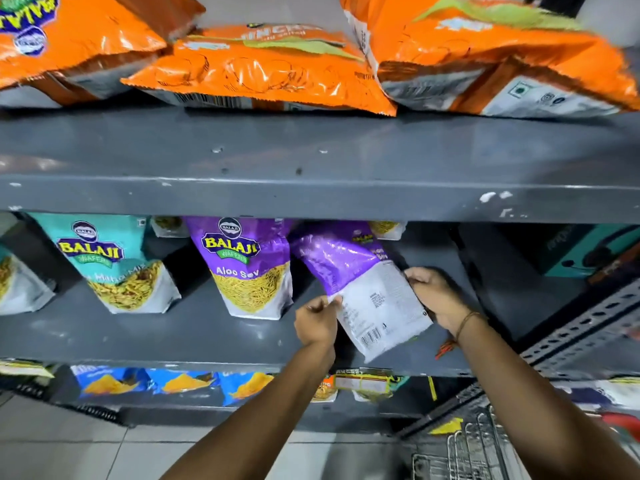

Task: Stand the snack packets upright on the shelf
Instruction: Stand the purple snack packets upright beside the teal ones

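A purple and white snack packet (360, 282) shows its back and leans tilted on the middle grey shelf (138, 334). My left hand (317, 322) pinches its lower left edge. My right hand (438, 299) grips its right edge. To the left, a purple Aloo Sev packet (251, 268) stands upright. Further left stands a teal Mix packet (117, 261). More packets stand behind them, mostly hidden by the shelf above.
Large orange packets (263, 71) lie flat on the top shelf. Blue packets (173, 379) fill the shelf below. A teal box (585, 251) sits at the right of the middle shelf. A perforated metal upright (581, 323) and a wire basket (467, 448) are at lower right.
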Available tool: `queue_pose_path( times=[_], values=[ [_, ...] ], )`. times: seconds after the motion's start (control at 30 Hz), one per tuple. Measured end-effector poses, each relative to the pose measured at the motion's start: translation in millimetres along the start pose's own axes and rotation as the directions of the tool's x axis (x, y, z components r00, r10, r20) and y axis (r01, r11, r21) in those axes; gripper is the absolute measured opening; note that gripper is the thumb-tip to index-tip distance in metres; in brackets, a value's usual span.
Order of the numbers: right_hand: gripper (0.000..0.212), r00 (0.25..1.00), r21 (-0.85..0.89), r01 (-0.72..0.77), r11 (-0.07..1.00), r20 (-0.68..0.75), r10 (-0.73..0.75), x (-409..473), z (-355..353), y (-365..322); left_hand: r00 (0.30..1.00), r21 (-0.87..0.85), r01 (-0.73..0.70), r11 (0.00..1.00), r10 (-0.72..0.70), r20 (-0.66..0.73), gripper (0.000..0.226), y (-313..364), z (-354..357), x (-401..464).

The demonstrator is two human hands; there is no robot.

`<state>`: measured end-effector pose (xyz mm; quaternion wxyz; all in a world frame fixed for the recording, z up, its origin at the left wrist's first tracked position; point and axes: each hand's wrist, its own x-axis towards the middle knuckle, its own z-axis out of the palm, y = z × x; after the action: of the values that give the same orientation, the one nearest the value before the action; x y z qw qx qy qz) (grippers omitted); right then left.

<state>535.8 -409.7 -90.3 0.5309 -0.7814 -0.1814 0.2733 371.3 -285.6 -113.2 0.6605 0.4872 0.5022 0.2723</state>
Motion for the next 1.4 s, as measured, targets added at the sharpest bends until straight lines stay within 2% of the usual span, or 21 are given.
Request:
queue_pose_path(
  times=[0.07,0.13,0.2,0.33,0.43,0.5,0.63,0.77,0.83,0.9,1.0,1.07,1.1,1.17,1.27,1.33,1.4],
  values=[
    [0.026,0.99,-0.039,0.112,0.993,-0.077,-0.114,-2.0,-5.9,-1.9,0.991,-0.073,-0.123,0.99,0.127,0.043,0.057,6.4,4.5,1.4],
    [0.02,0.959,-0.115,0.219,0.969,-0.157,-0.235,-4.7,-17.9,-4.0,0.959,-0.133,-0.248,0.96,0.262,0.105,0.055,18.0,12.6,3.0],
    [0.014,0.914,-0.206,0.287,0.936,-0.232,-0.332,-7.3,-27.7,-7.9,0.931,-0.19,-0.325,0.926,0.348,0.108,0.053,32.6,23.4,7.2],
    [0.017,0.804,-0.353,0.383,0.854,-0.328,-0.496,-15.4,-36.3,-7.3,0.85,-0.107,-0.489,0.866,0.5,0.165,0.028,50.7,37.0,13.1],
    [0.015,0.824,-0.402,0.332,0.853,-0.316,-0.47,-20.5,-33.0,13.5,0.808,0.081,-0.575,0.814,0.549,0.214,0.041,40.5,37.2,21.0],
    [0.019,0.844,-0.376,0.297,0.878,-0.327,-0.425,-21.8,-30.7,22.7,0.801,0.217,-0.595,0.774,0.548,0.241,0.041,31.5,37.2,27.3],
    [0.012,0.809,-0.331,0.278,0.902,-0.426,-0.406,-24.9,-28.5,11.5,0.819,0.282,-0.57,0.772,0.506,0.271,0.02,28.5,38.4,27.0],
    [0.016,0.744,-0.11,0.307,0.945,-0.592,-0.31,-46.1,-13.4,5.6,0.848,0.296,-0.53,0.795,0.491,0.199,0.024,26.8,34.8,25.7],
    [0.018,0.78,-0.079,0.347,0.935,-0.529,-0.334,-63.5,-2.0,2.6,0.843,0.294,-0.538,0.79,0.509,0.174,0.023,25.3,32.4,19.9],
    [0.023,0.832,-0.09,0.376,0.922,-0.406,-0.379,-79.0,9.2,0.9,0.839,0.287,-0.544,0.789,0.519,0.165,0.027,19.5,28.9,8.1],
    [0.062,0.875,-0.174,0.373,0.911,-0.261,-0.408,-92.8,26.4,3.1,0.818,0.302,-0.574,0.761,0.541,0.193,0.02,4.0,23.0,-22.4],
    [0.081,0.88,-0.177,0.369,0.913,-0.25,-0.404,-96.1,34.6,5.6,0.776,0.286,-0.63,0.722,0.571,0.268,0.013,-6.4,23.6,-45.9],
    [0.085,0.879,-0.186,0.356,0.916,-0.266,-0.396,-96.5,36.7,5.9,0.747,0.278,-0.662,0.696,0.582,0.321,0.021,-10.8,25.5,-56.1],
    [0.077,0.882,-0.18,0.311,0.933,-0.312,-0.354,-95.5,35.0,3.7,0.677,0.279,-0.729,0.625,0.6,0.426,0.03,-15.6,31.4,-70.7],
    [0.047,0.9,-0.129,0.271,0.954,-0.317,-0.299,-84.5,20.2,5.7,0.578,0.26,-0.813,0.521,0.662,0.477,0.015,-10.5,36.4,-73.9],
    [0.037,0.914,-0.095,0.279,0.956,-0.281,-0.294,-75.7,7.0,10.4,0.619,0.208,-0.778,0.593,0.667,0.414,0.01,-1.3,35.6,-63.4],
    [0.033,0.916,-0.009,0.311,0.95,-0.262,-0.303,-71.5,-4.5,12.0,0.696,0.164,-0.706,0.689,0.633,0.34,0.02,11.0,37.3,-42.2]
  ],
)
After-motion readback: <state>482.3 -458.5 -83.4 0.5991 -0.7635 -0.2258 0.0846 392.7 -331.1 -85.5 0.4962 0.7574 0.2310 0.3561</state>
